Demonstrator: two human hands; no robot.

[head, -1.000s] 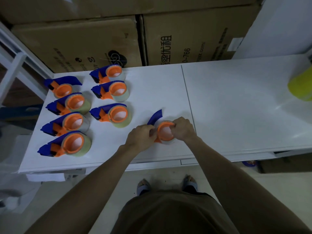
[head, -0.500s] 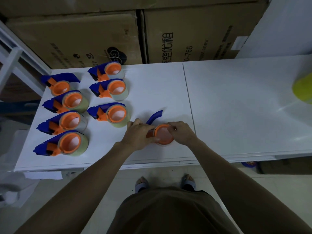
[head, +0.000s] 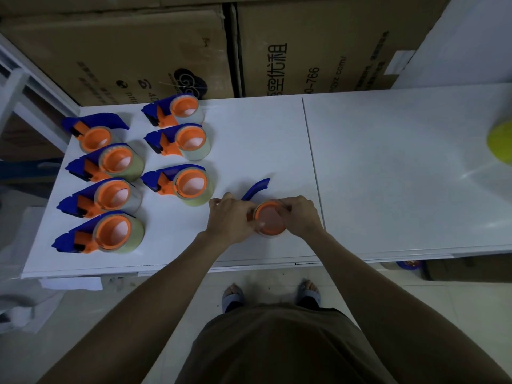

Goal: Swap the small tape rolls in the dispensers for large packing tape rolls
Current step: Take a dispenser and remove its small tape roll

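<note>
Both forearms reach forward over the near edge of the white bench (head: 177, 261). The left hand (head: 231, 218) and right hand (head: 300, 216), fingers curled, grasp from either side one tape dispenser (head: 267, 217), orange hub upward, blue handle pointing away. Farther left, seven dispensers (head: 180, 184) lie in two columns toward the far-left corner. A yellow roll (head: 501, 144) sits at the right edge.

worktop (head: 388, 167): white, two panels, seam running top to bottom at centre | cardboard boxes (head: 304, 45): brown, printed, stacked across upper frame behind worktop | white panel (head: 471, 37): upper right corner | white metal frame (head: 16, 87): upper left | floor (head: 457, 306): pale tiles, lower frame | light: dim
</note>
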